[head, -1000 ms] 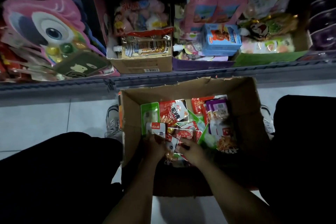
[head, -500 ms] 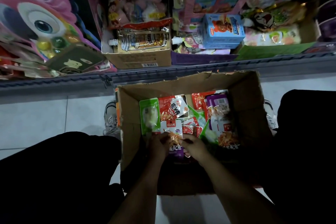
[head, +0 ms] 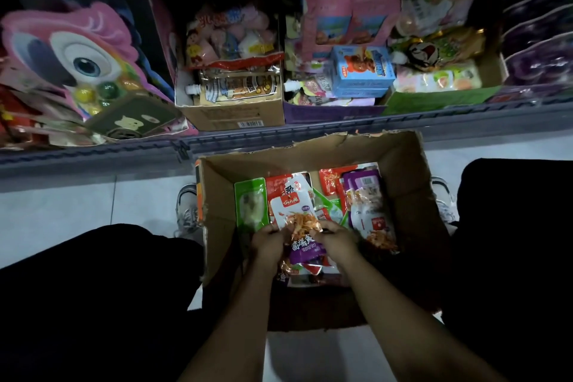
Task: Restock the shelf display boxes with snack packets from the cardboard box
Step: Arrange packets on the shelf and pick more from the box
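An open cardboard box (head: 406,195) stands on the floor between my knees, holding several red, green and purple snack packets. My left hand (head: 266,242) and my right hand (head: 336,240) are both inside it, gripping a small stack of white-and-purple snack packets (head: 297,220) from either side. A green packet (head: 250,206) lies at the box's left. More purple-and-white packets (head: 369,205) lie at its right. On the low shelf beyond stand the display boxes: a brown one (head: 229,115), a purple one (head: 328,112) and a green one (head: 434,101).
The grey shelf edge (head: 279,136) runs just beyond the cardboard box. A pink owl toy card (head: 77,53) leans at the shelf's left, and dark purple packs (head: 539,49) fill the far right. My dark-clad knees flank the box; a shoe (head: 186,208) shows at its left on white floor tiles.
Both hands have gathered packets together and lifted the stack a little higher in the box. A white packet with orange strips now faces up on top.
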`<state>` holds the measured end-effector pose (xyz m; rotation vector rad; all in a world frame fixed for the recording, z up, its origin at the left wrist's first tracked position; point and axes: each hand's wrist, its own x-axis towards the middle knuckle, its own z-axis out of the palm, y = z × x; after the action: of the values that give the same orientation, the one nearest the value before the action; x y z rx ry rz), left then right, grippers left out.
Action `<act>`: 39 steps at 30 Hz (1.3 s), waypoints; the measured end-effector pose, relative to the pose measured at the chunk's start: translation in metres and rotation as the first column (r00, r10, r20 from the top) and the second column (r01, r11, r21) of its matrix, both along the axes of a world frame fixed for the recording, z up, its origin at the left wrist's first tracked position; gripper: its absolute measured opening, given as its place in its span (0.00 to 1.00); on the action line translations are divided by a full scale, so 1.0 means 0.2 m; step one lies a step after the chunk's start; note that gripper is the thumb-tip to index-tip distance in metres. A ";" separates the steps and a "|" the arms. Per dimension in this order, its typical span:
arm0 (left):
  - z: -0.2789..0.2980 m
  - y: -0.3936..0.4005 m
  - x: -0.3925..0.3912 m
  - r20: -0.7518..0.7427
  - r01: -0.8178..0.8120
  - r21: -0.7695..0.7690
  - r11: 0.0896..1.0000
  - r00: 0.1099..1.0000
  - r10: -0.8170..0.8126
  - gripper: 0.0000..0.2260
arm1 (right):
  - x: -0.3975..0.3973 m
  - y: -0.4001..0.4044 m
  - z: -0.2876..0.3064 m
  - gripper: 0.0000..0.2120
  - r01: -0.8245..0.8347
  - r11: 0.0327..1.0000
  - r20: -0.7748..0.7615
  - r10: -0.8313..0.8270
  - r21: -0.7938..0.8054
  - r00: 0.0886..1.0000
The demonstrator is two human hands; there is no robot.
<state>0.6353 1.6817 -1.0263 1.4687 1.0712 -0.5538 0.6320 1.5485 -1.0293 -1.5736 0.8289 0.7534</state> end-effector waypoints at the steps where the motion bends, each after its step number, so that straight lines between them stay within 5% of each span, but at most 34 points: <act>1: 0.02 0.00 0.01 0.014 0.000 -0.023 1.000 1.000 0.001 0.05 | 0.01 -0.01 0.03 0.15 -0.005 1.000 0.019 0.005 0.026 1.000; 6: 0.20 0.01 0.10 0.072 0.032 -0.106 0.994 0.997 -0.024 0.09 | 0.09 -0.06 0.20 0.16 -0.029 0.997 0.143 0.019 0.069 0.990; 13: 0.69 0.00 0.26 0.276 0.243 -0.081 0.967 0.937 -0.213 0.14 | 0.20 -0.16 0.69 0.04 -0.137 0.990 0.409 0.108 0.044 0.906; 22: 1.59 0.03 0.43 0.558 0.351 0.099 0.931 0.755 -0.344 0.07 | 0.42 -0.22 1.59 0.10 -0.265 0.961 0.742 0.237 -0.083 0.627; 26: 1.92 0.02 0.48 0.648 0.393 0.021 0.919 0.695 -0.312 0.05 | 0.50 -0.22 1.88 0.11 -0.259 0.952 0.832 0.272 -0.161 0.483; 32: 2.24 0.02 0.60 0.694 0.370 -0.003 0.929 0.670 -0.264 0.06 | 0.64 -0.23 2.09 0.16 -0.273 0.949 0.904 0.249 -0.156 0.348; 39: 2.47 0.04 0.81 0.701 0.322 0.165 0.932 0.627 -0.340 0.08 | 0.81 -0.20 2.14 0.06 -0.241 0.956 0.940 0.230 -0.169 0.252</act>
<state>0.7974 1.6888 -0.5317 1.7039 0.1671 -0.1573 0.7939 1.5087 -0.6005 -1.7745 -0.3671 -0.1319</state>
